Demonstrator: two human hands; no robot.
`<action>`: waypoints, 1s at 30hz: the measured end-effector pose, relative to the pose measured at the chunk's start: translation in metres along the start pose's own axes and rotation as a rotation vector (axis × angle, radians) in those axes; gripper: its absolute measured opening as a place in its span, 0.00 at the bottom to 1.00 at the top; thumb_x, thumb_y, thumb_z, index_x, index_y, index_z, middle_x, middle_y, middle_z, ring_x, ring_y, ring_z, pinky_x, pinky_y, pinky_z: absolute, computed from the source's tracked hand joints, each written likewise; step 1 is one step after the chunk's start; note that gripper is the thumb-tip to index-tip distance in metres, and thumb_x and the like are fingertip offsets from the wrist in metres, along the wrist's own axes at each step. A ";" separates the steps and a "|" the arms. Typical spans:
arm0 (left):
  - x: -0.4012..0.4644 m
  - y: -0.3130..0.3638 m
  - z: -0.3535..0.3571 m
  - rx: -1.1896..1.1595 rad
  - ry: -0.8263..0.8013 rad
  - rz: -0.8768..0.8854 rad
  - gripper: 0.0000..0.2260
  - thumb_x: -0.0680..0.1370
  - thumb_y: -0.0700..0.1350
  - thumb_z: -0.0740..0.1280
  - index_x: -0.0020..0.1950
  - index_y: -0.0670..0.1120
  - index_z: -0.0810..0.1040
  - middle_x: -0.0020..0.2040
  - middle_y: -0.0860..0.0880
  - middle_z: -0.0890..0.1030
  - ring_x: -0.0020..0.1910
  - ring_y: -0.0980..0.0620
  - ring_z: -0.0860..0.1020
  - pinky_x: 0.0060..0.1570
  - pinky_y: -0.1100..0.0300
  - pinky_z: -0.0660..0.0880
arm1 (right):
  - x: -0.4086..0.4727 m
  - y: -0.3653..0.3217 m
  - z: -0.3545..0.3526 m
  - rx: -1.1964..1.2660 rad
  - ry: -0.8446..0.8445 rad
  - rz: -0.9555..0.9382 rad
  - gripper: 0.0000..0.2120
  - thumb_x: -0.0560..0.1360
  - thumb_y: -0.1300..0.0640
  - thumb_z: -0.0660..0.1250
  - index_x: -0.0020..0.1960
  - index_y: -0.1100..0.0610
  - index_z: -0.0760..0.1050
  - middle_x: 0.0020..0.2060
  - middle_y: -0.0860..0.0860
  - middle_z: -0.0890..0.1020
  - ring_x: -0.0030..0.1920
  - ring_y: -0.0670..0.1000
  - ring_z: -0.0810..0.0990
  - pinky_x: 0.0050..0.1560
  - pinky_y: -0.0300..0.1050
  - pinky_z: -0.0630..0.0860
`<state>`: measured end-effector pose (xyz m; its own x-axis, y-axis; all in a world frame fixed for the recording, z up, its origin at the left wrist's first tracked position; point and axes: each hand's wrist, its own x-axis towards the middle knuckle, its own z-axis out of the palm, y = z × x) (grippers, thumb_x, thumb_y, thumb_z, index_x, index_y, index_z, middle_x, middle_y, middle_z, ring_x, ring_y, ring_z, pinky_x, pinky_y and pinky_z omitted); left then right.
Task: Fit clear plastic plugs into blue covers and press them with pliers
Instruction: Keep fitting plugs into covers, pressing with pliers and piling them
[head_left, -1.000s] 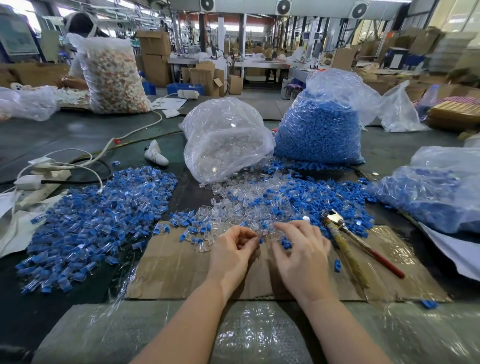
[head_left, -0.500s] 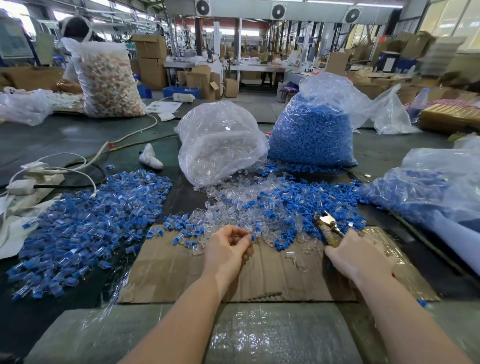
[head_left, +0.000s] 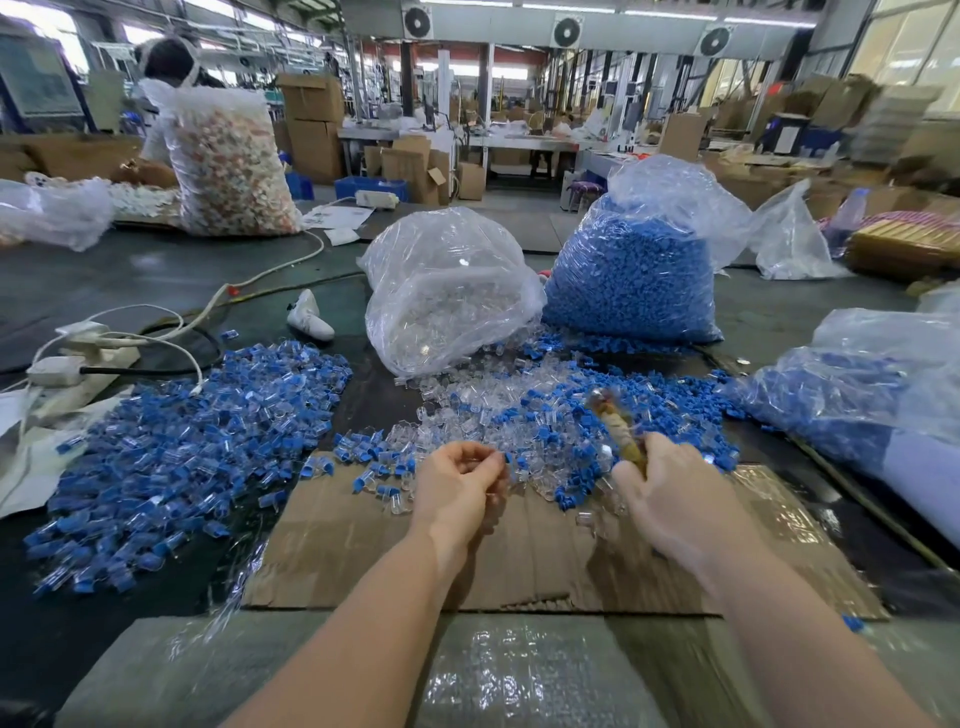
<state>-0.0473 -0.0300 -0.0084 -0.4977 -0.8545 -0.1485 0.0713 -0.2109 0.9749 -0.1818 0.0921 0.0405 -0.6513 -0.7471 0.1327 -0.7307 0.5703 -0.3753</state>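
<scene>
Right hand (head_left: 670, 493) grips the pliers (head_left: 618, 431) by the handles, the blurred head pointing up and away over the loose mixed pile of clear plugs and blue covers (head_left: 545, 415). Left hand (head_left: 457, 488), level with the right and apart from it, has its fingers curled, pinching a small plug-and-cover piece (head_left: 503, 459) at the fingertips. Both hands hover above the cardboard sheet (head_left: 363, 545); beyond the pliers stand the bag of clear plugs (head_left: 447, 291) and the bag of blue covers (head_left: 634, 270).

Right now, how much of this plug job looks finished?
Done: a big fitted pile lies at left. In hand: the left hand pinches a piece while the right hand grips the pliers. Left: loose parts ahead, plus a clear bag and blue bag, both well filled.
</scene>
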 end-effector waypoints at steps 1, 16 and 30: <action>0.002 0.002 0.001 -0.022 0.004 -0.005 0.01 0.77 0.39 0.66 0.47 0.41 0.76 0.27 0.51 0.80 0.24 0.56 0.74 0.24 0.63 0.69 | -0.002 -0.008 -0.001 0.047 -0.044 -0.039 0.12 0.79 0.52 0.55 0.37 0.54 0.62 0.35 0.49 0.70 0.35 0.47 0.68 0.31 0.40 0.59; 0.014 0.005 -0.006 -0.011 0.148 -0.010 0.04 0.76 0.36 0.67 0.41 0.41 0.78 0.26 0.50 0.78 0.23 0.58 0.74 0.25 0.66 0.72 | -0.020 -0.043 -0.005 0.541 -0.636 0.077 0.03 0.70 0.63 0.61 0.43 0.58 0.68 0.36 0.55 0.74 0.35 0.52 0.73 0.34 0.41 0.69; 0.007 0.010 -0.002 -0.013 0.195 -0.021 0.04 0.76 0.36 0.66 0.42 0.40 0.77 0.30 0.47 0.77 0.25 0.56 0.73 0.29 0.63 0.72 | -0.018 -0.047 0.003 0.414 -0.587 -0.049 0.06 0.75 0.62 0.56 0.39 0.56 0.64 0.34 0.53 0.69 0.34 0.51 0.67 0.33 0.43 0.63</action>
<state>-0.0486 -0.0392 0.0000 -0.3220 -0.9256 -0.1990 0.0745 -0.2343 0.9693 -0.1353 0.0781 0.0533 -0.3175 -0.8952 -0.3128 -0.5426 0.4420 -0.7143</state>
